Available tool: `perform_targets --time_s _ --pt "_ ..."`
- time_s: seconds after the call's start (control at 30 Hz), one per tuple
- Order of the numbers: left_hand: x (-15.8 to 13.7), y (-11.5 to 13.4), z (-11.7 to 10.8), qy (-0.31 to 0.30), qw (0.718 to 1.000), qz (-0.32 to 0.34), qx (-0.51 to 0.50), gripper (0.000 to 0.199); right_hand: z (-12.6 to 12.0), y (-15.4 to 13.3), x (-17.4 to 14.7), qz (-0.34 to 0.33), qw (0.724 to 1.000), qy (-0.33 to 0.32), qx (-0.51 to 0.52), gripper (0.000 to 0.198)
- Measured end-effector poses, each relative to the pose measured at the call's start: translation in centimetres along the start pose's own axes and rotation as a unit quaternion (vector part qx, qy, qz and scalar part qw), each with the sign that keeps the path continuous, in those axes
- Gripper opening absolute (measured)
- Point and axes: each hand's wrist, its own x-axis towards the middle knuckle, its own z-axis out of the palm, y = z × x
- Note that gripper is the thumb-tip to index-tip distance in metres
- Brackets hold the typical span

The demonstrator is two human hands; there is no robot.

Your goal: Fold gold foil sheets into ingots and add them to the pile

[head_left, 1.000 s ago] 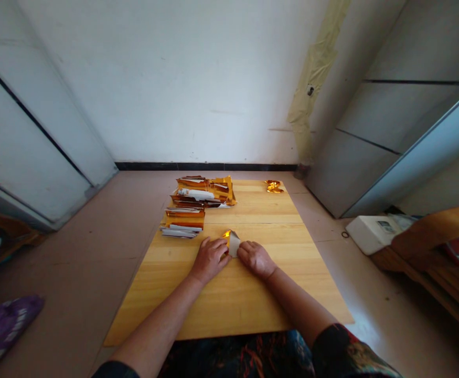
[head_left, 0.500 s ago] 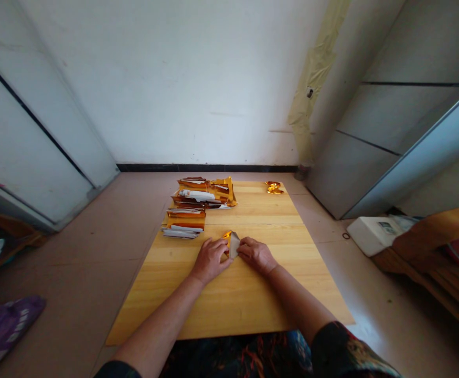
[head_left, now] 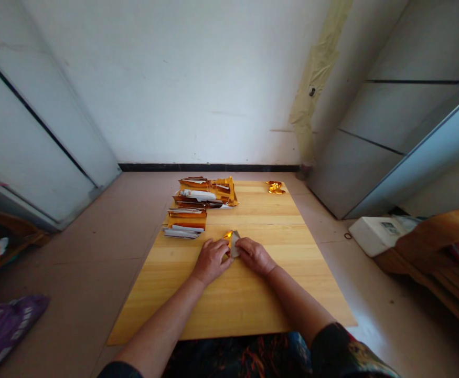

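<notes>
A rectangular, pale wooden table (head_left: 213,310) stood before us on a pinkish tiled floor (head_left: 123,226). Near its middle, between our hands, lay a small folded piece of gold-and-grey foil paper (head_left: 234,240). Our left hand (head_left: 211,260) touched its gold side; we could not tell whether those fingers pinched or only pressed. Our right hand (head_left: 256,255) pinched the grey side. Farther off, leftward, we had stacks of folded gold-and-white paper (head_left: 184,231); at the far right corner sat a crumpled gold foil scrap (head_left: 276,188), and beyond, a white wall (head_left: 213,79).
</notes>
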Motion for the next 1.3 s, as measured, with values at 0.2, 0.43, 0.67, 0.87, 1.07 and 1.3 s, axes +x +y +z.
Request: perform_targets --time_s 0.2,0.43,0.67,0.87,1.07,1.3 --pt "0.0 -0.1 0.2 0.011 1.000 0.006 -0.001 0.012 0.3 1.0 -0.5 -0.023 1.000 0.016 -0.005 0.027" --pt "-0.1 -0.2 0.1 0.018 1.000 0.015 -0.013 0.008 0.4 1.0 0.1 -0.021 0.996 -0.030 -0.083 0.014" --pt "0.0 -0.1 -0.1 0.015 1.000 0.018 -0.015 0.011 -0.3 1.4 1.3 0.056 0.992 -0.098 -0.064 0.013" --pt "0.1 -0.5 0.2 0.017 1.000 0.018 -0.015 0.012 0.2 0.5 2.1 0.165 0.978 -0.097 -0.081 0.009" --pt "0.3 -0.6 0.5 0.028 0.999 -0.012 -0.039 0.010 0.8 -0.2 2.3 0.223 0.971 -0.050 -0.077 0.005" --pt "-0.3 -0.2 0.8 0.037 0.998 0.003 -0.059 0.011 0.6 -1.0 1.1 0.181 0.979 -0.033 -0.086 0.014"
